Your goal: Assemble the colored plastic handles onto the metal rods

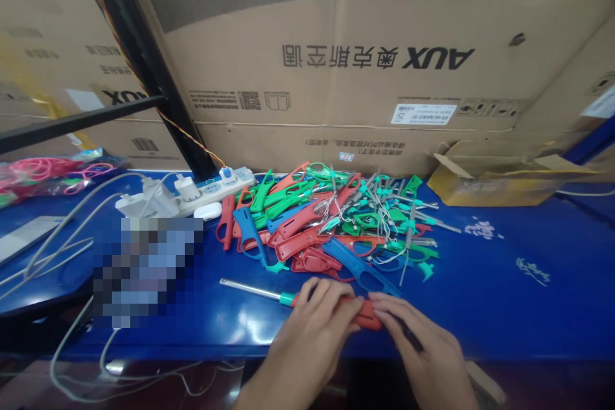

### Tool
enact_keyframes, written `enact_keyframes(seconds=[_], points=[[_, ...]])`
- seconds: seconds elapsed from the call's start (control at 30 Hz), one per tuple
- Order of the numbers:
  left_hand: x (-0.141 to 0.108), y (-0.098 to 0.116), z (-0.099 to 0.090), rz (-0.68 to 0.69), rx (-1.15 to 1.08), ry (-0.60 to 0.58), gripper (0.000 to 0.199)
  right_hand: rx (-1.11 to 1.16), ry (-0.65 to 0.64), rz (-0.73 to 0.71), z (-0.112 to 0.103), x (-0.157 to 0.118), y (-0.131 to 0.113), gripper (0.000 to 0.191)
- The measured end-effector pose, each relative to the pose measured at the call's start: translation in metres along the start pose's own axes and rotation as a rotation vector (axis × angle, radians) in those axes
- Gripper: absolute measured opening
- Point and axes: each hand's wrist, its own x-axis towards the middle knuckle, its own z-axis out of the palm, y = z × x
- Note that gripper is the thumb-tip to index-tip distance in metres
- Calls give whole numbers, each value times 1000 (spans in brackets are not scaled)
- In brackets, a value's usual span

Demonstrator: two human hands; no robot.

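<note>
A long-necked red lighter (368, 315) with a metal tube and a teal collar lies across my hands near the table's front edge, its tube pointing left. My left hand (321, 317) is closed around the red handle from above. At the handle's right end, the fingers of my right hand (416, 339) press together against it. Something dark shows between the right fingers, too hidden to name. Just beyond is a heap of lighter parts: red handle shells (298, 221), a blue shell (355, 262), green shells (288, 202), metal tubes and thin white wires.
A power strip (221, 189) with white plugs and cables stands left of the heap, near a pixelated patch. An opened yellow-brown carton (471, 189) sits at the back right. Small pale bits (480, 229) lie on the blue table (542, 317). Large cardboard boxes (307, 6) wall the back.
</note>
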Motion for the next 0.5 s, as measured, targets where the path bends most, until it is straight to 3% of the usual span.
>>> enact_keyframes(seconds=[0.5], points=[[1, 2, -7, -85, -139, -7, 25, 19, -43, 18, -10, 6, -10, 15]])
